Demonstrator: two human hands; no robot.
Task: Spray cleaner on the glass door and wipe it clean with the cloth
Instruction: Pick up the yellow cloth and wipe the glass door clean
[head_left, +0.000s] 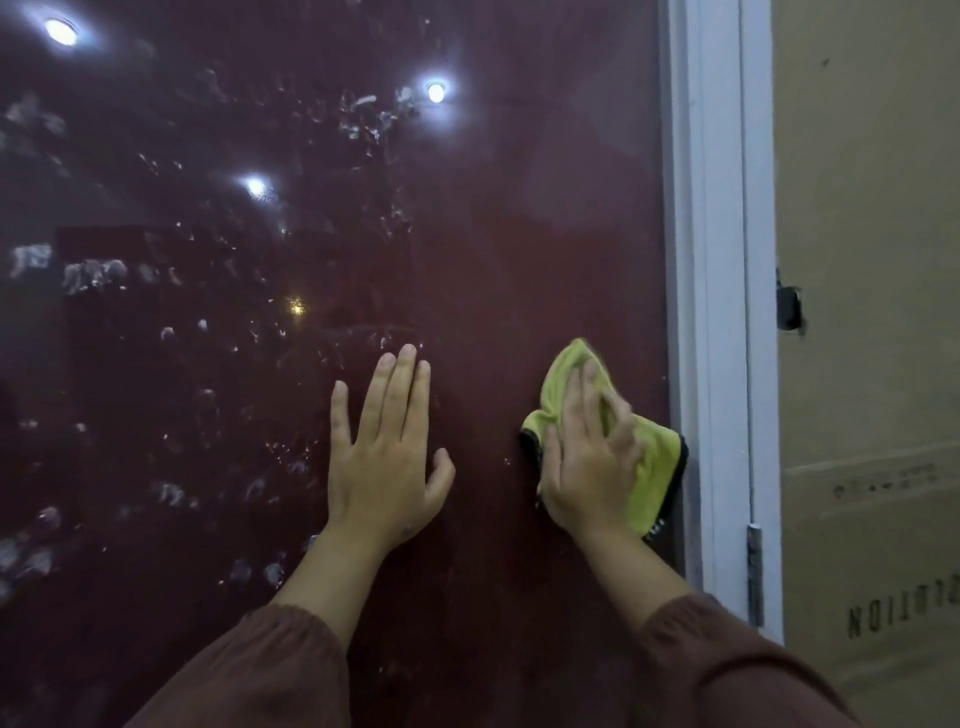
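Observation:
The dark, reddish glass door (493, 234) fills most of the view. White foam blotches and droplets of cleaner cover its left and middle parts; the right part looks smooth. My right hand (589, 457) presses a yellow-green cloth (657, 467) with a dark edge flat against the glass, close to the door's right edge. My left hand (389, 447) lies flat on the glass with fingers spread, holding nothing, a little left of the cloth. No spray bottle is in view.
A white door frame (711, 312) runs down the right side of the glass, with a metal hinge (754, 577) low on it. Beyond it stand tall cardboard boxes (872, 364). Ceiling lights reflect in the glass.

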